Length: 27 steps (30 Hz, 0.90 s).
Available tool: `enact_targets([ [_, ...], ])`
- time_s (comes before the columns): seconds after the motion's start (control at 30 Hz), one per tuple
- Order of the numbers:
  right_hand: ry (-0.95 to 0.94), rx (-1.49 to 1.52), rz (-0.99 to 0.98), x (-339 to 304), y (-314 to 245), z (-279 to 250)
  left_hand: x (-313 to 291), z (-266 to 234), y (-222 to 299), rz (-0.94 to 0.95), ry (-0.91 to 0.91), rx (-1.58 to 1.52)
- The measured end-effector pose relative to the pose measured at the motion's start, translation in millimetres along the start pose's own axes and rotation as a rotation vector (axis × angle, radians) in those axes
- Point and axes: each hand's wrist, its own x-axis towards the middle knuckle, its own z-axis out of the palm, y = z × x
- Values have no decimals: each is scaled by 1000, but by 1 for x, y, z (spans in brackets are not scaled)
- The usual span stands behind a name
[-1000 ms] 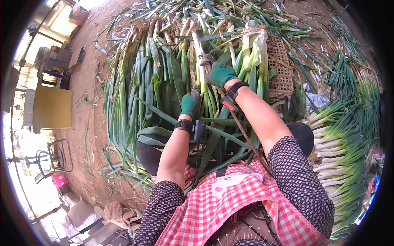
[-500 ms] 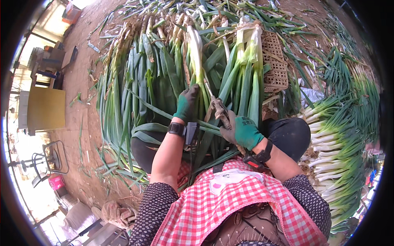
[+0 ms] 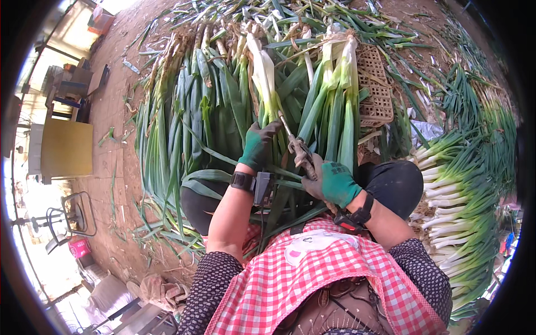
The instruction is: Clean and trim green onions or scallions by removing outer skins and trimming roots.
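My left hand [image 3: 260,144], in a dark-palmed green glove, is closed around the green part of a large green onion [image 3: 262,72]. Its white stem points away from me, with loose outer skin on it. My right hand [image 3: 330,180], gloved alike, grips what looks like an air blow gun [image 3: 302,154] with a dirty, wrapped body. The thin metal nozzle of this tool slants up and left, its tip against the stalk just beyond my left fingers. Uncleaned green onions [image 3: 184,106] lie side by side to the left, and a few more [image 3: 338,100] lie just right of the nozzle.
A plastic crate [image 3: 375,84] shows beyond my right knee. White-stemmed green onions [image 3: 452,212] are stacked along the right side. Leaf scraps [image 3: 379,28] litter the far floor. At left stand a yellowish panel [image 3: 67,147] and a metal-framed chair [image 3: 78,215].
The tool's nozzle has moved slightly away from me along the stalk. Both hands keep their grip, and the left has shifted slightly right and nearer to me.
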Motion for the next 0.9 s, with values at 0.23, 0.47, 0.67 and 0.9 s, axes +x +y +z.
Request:
enact_targets([
  [0.23,63,-35,-27,103,5,-24,-5,-5,-17,-187,10,34],
  [0.47,49,-150,-41,194,-12,-48,-11,0,-15,-198,-13,199],
  [0.67,56,-185,-88,214,-22,-51,7,-29,-69,249,-45,325],
  [0.9,148,-162,-135,131,16,-45,-3,25,-6,-78,49,-7],
])
